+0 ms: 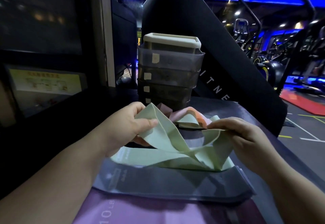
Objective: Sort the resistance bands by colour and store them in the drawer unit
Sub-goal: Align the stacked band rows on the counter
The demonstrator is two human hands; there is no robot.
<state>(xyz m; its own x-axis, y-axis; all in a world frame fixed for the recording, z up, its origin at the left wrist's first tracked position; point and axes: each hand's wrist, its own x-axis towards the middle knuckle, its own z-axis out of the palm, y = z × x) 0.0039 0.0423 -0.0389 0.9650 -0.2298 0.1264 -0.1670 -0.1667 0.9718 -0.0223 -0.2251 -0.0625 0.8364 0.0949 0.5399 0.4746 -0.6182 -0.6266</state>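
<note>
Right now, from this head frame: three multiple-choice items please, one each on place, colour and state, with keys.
1. Where does the grey band lie?
A. Under the green band, nearer the person than the drawer unit
B. On top of the unit
C. Inside a drawer

2. What colour is the band held in both hands?
A. Purple
B. Pale green
C. Orange

3. What is the left hand doing?
A. Lying flat, holding nothing
B. Pulling a drawer
C. Gripping the green band

Answers:
1 A: the green band drapes onto it, in front of the unit.
2 B: the left hand and the right hand both hold pale green fabric.
3 C: its thumb presses the band against its fingers.
</note>
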